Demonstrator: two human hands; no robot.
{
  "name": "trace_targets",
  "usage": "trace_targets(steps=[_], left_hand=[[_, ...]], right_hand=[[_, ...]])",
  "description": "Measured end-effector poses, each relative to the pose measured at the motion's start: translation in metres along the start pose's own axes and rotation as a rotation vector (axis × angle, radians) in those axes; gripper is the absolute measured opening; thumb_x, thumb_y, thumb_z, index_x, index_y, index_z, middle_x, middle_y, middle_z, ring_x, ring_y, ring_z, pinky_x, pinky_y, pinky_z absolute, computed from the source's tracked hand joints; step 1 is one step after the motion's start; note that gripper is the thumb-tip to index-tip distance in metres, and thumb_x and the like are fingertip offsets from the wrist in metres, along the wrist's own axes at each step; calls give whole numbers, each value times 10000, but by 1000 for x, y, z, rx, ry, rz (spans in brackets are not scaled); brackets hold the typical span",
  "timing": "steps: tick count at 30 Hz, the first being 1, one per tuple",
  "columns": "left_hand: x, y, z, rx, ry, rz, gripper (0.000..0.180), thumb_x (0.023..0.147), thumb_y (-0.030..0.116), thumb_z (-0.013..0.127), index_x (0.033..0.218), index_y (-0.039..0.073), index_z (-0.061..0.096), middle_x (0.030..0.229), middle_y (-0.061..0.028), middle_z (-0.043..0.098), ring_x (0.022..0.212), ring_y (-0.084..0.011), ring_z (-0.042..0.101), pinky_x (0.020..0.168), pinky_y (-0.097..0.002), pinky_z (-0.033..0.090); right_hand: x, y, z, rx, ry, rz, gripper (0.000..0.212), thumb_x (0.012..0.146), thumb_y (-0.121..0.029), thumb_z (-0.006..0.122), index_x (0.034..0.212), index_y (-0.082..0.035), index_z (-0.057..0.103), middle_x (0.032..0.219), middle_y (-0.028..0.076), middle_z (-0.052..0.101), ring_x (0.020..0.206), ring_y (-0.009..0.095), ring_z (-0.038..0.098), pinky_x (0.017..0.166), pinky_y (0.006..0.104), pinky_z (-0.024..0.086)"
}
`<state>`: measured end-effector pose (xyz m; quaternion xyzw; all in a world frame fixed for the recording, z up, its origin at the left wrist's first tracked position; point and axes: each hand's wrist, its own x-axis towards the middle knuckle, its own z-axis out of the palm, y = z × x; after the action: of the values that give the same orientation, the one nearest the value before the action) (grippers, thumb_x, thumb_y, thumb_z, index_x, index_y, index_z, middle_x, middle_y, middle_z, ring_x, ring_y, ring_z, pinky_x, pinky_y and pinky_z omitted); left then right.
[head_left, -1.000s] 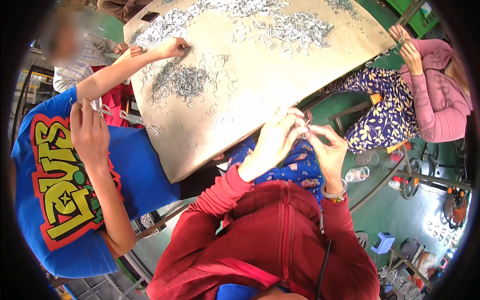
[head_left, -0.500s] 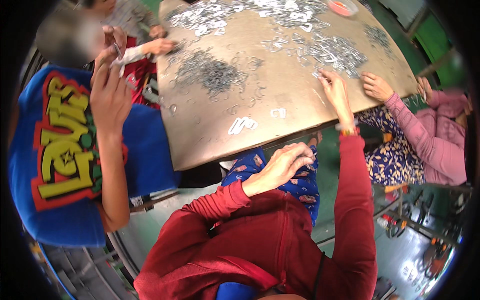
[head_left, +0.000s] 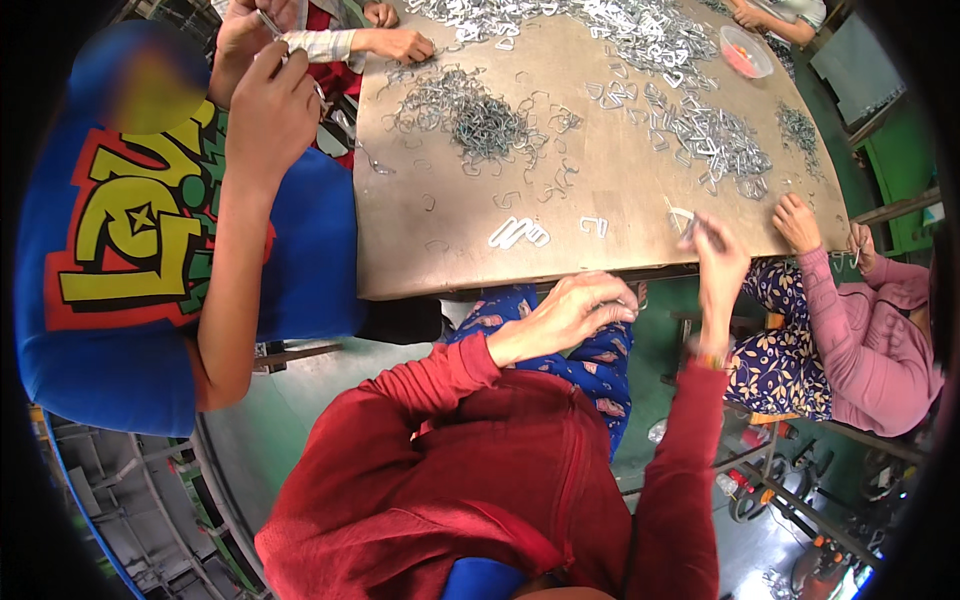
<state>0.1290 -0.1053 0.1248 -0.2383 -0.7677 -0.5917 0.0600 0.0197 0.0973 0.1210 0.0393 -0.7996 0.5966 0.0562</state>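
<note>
My right hand (head_left: 716,258) is above the near right edge of the table, its fingers pinched on a small pale metal buckle (head_left: 681,214); motion blurs both. My left hand (head_left: 575,312) is over my lap, just in front of the table edge. Its fingers are bent against the thumb, and whatever they may hold is hidden. On the metal-topped table (head_left: 620,185), several white flat buckles (head_left: 518,233) lie together near the edge, with another buckle (head_left: 594,226) beside them. Beyond my right hand is a loose heap of silvery buckles (head_left: 718,145).
A heap of thin wire rings (head_left: 485,125) lies at left. More metal pieces (head_left: 650,40) cover the far side, beside a clear tub (head_left: 745,52) with reddish contents. A person in blue (head_left: 150,230) is close on my left; another in pink (head_left: 870,330) sits at right.
My right hand has drawn back from the buckle heap toward me, with a buckle at its fingertips. My left hand stays over my lap. The view has shifted, showing more of the far table.
</note>
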Motion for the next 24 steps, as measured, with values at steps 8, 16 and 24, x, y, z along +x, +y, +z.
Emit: trace_targets(steps=[8, 16, 24], left_hand=[[24, 5, 4, 1, 16, -9, 122, 798, 135, 644, 847, 32, 600, 825, -88, 630, 812, -262, 608, 742, -356, 457], [11, -3, 5, 31, 14, -93, 261, 761, 176, 685, 965, 46, 586, 955, -104, 619, 906, -273, 591, 818, -359, 442], [95, -82, -90, 420, 373, -214, 254, 813, 170, 581, 1019, 27, 619, 915, -142, 646, 806, -254, 630, 688, -344, 490]], right_hand=[[-99, -52, 12, 288, 146, -19, 207, 753, 100, 650, 954, 71, 612, 918, 111, 621, 799, 133, 610, 720, 225, 503], [-104, -50, 30, 378, 253, -105, 188, 727, 139, 630, 886, 39, 627, 842, 90, 589, 777, 126, 546, 720, 226, 436], [-109, -45, 13, 441, 247, -55, 190, 725, 142, 622, 875, 26, 629, 844, 67, 559, 778, 119, 525, 727, 222, 420]])
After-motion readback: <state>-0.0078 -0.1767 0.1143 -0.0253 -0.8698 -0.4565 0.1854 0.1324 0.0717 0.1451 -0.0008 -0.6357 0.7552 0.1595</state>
